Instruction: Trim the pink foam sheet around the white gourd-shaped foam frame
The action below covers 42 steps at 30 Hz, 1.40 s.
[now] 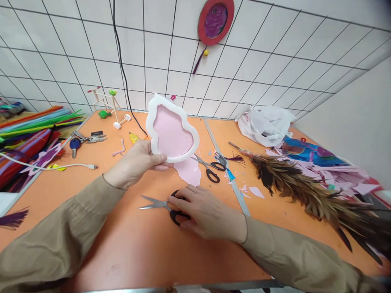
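Left hand [138, 160] is pinching white frame [151, 127], pink backing [173, 132] seemingly fitted, right hand [204, 211] gripping open scissors [162, 203], remaining work unclear.

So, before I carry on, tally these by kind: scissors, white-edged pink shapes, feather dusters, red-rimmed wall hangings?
Scissors: 2, the other pair lying farther back
White-edged pink shape: 1, in the left hand
Feather duster: 1
Red-rimmed wall hanging: 1
Total: 5
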{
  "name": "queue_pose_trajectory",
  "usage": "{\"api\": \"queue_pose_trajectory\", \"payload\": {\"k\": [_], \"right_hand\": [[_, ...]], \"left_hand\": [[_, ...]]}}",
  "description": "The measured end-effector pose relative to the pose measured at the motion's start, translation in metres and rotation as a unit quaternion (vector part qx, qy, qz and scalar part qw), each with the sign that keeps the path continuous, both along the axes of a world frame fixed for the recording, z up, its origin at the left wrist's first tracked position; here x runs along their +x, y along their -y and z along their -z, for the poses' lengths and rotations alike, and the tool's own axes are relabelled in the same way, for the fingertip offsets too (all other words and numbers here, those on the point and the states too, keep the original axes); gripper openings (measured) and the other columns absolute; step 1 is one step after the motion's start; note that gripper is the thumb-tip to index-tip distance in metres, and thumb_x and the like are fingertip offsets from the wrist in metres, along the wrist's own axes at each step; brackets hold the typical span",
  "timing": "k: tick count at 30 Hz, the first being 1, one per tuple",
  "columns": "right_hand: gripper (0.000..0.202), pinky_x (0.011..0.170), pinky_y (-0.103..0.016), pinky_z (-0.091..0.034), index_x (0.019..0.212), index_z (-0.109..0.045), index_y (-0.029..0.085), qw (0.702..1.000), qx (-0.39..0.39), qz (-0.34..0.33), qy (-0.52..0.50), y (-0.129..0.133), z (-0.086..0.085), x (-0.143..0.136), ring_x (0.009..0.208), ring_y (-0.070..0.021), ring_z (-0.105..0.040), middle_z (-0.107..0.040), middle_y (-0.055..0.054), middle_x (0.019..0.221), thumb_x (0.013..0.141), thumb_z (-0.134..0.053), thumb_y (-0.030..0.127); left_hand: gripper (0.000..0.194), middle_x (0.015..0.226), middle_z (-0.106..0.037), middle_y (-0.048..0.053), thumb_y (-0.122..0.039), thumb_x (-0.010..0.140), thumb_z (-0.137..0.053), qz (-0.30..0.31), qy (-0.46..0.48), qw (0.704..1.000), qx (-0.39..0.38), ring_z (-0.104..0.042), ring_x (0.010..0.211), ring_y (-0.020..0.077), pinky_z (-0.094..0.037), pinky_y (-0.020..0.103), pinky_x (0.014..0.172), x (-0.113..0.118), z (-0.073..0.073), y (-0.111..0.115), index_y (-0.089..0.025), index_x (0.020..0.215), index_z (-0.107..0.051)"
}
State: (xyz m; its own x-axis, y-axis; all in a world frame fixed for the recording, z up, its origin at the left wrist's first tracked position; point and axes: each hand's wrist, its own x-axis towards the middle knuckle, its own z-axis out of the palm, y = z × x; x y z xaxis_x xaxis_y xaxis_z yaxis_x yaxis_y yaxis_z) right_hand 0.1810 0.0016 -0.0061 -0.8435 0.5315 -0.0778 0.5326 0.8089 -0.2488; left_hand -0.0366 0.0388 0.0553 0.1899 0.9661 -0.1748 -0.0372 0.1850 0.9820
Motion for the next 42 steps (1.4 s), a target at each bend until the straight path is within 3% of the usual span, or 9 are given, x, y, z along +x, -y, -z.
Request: {"api": "queue_pose_trajectory", "payload": {"k": [5,9,14,18,24,30,33,37,42], "right_hand": [[0.035,0.069,-0.033,-0.037,0.124,-0.063,0.018,0.998,-0.001,0.014,0.061,0.004,-0.006,-0.001,0.089,-0.0222,-0.052,-0.060,-0.011,0.106,0.089,-0.061,0.021],[0.027,0.070,-0.033,-0.037,0.117,-0.063,0.016,0.999,0.015,-0.012,0.049,0.011,-0.010,0.005,0.084,-0.0207,-0.051,-0.059,-0.012,0.107,0.091,-0.058,0.021],[0.041,0.079,-0.035,-0.038,0.128,-0.058,0.018,0.998,0.008,-0.066,-0.005,0.009,-0.004,0.023,0.094,-0.0223,-0.051,-0.061,-0.011,0.108,0.087,-0.057,0.012],[0.038,0.074,-0.037,-0.032,0.122,-0.065,0.023,0.993,0.089,-0.064,-0.051,0.000,-0.010,0.039,0.085,-0.0214,-0.050,-0.061,-0.007,0.098,0.085,-0.058,0.017],[0.035,0.070,-0.038,-0.025,0.115,-0.071,0.019,0.947,0.310,0.050,-0.074,-0.005,-0.030,0.052,0.078,-0.0234,-0.048,-0.059,-0.010,0.088,0.086,-0.054,0.029],[0.039,0.066,-0.038,-0.024,0.120,-0.070,0.017,0.926,0.367,0.079,-0.040,-0.003,-0.032,0.051,0.078,-0.0246,-0.050,-0.061,-0.012,0.088,0.086,-0.057,0.030],[0.040,0.067,-0.037,-0.029,0.121,-0.071,0.019,0.936,0.333,0.092,-0.060,-0.004,-0.032,0.050,0.079,-0.0240,-0.053,-0.063,-0.011,0.089,0.085,-0.056,0.031],[0.040,0.069,-0.035,-0.041,0.119,-0.072,0.022,0.963,0.164,0.137,-0.161,-0.008,-0.029,0.048,0.075,-0.0207,-0.056,-0.061,-0.006,0.081,0.082,-0.057,0.029],[0.037,0.066,-0.032,-0.044,0.110,-0.076,0.023,0.956,0.019,0.169,-0.241,-0.012,-0.031,0.044,0.072,-0.0182,-0.056,-0.064,-0.003,0.078,0.079,-0.056,0.031]], "left_hand": [[0.016,0.077,-0.079,0.005,-0.017,0.066,-0.082,-0.023,0.004,1.000,-0.003,-0.078,0.079,0.0213,-0.063,0.026,0.073,0.003,0.008,0.012,-0.014,0.077,-0.072],[0.010,0.079,-0.079,0.006,-0.013,0.071,-0.078,-0.057,-0.002,0.998,-0.017,-0.077,0.077,0.0190,-0.063,0.023,0.071,-0.002,0.020,0.023,-0.014,0.079,-0.072],[0.014,0.086,-0.080,0.008,-0.012,0.072,-0.078,-0.091,-0.020,0.995,-0.038,-0.077,0.078,0.0188,-0.064,0.026,0.074,-0.009,0.038,0.032,-0.012,0.085,-0.073],[0.014,0.080,-0.078,0.007,-0.015,0.068,-0.080,-0.093,-0.040,0.995,-0.019,-0.076,0.077,0.0204,-0.064,0.032,0.080,-0.009,0.044,0.034,-0.012,0.078,-0.071],[0.022,0.080,-0.076,0.006,-0.018,0.064,-0.081,-0.127,-0.072,0.989,0.026,-0.075,0.081,0.0232,-0.064,0.040,0.084,-0.007,0.044,0.036,-0.012,0.082,-0.069],[0.012,0.077,-0.074,0.005,-0.015,0.068,-0.074,-0.140,-0.122,0.981,0.054,-0.074,0.083,0.0253,-0.064,0.041,0.082,-0.004,0.048,0.037,-0.013,0.078,-0.068],[0.007,0.078,-0.073,0.006,-0.015,0.070,-0.071,-0.137,-0.152,0.977,0.067,-0.075,0.083,0.0264,-0.064,0.043,0.082,-0.002,0.050,0.036,-0.013,0.076,-0.067],[0.007,0.074,-0.071,0.005,-0.015,0.071,-0.071,-0.144,-0.160,0.973,0.084,-0.075,0.081,0.0262,-0.064,0.043,0.081,-0.001,0.052,0.036,-0.014,0.072,-0.064],[0.009,0.072,-0.071,0.005,-0.018,0.070,-0.072,-0.148,-0.163,0.972,0.084,-0.074,0.078,0.0251,-0.063,0.042,0.080,-0.002,0.054,0.036,-0.016,0.069,-0.063]]}}
